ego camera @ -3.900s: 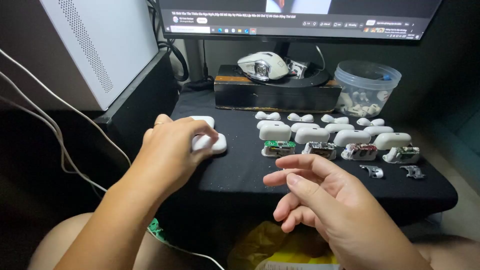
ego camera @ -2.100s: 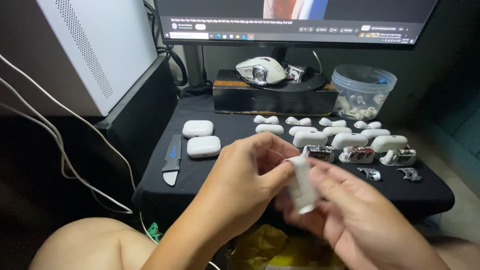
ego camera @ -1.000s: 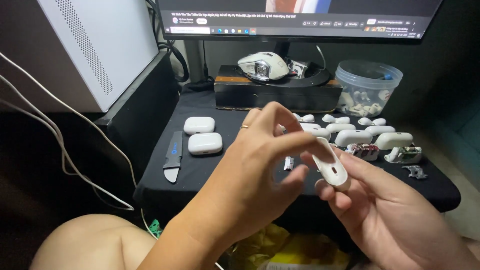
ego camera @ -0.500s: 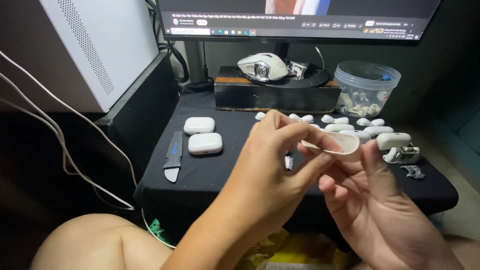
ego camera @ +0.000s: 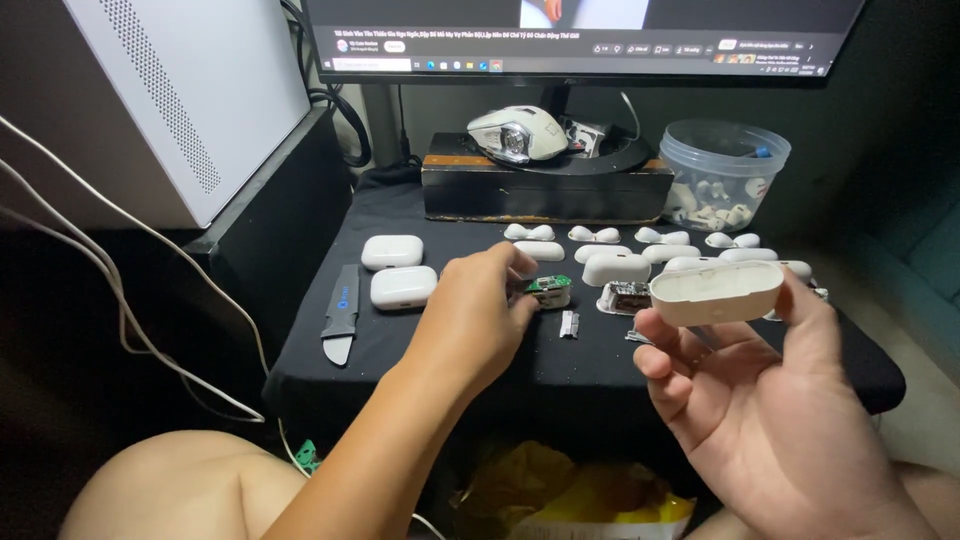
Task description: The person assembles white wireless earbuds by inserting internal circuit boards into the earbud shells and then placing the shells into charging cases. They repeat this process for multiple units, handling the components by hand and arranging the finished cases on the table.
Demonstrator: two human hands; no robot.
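Holding an empty white earbud case shell (ego camera: 717,292) pinched between thumb and fingertips above the desk's (ego camera: 450,345) right front edge, the right hand (ego camera: 770,400) grips its long sides, since the hollow plastic looks light, stiff and smooth, while the left hand (ego camera: 475,315) reaches, fingers curled, to a small green circuit board (ego camera: 549,288) mid-desk.

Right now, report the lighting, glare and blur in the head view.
Head view: dim room, corners and lower left fall into near black; the monitor is the brightest area, slightly blown out; the white shell in the right hand is evenly lit and sharp; the left hand reaching to the small circuit part is slightly soft; wide-angle bending shows at the white cabinet.
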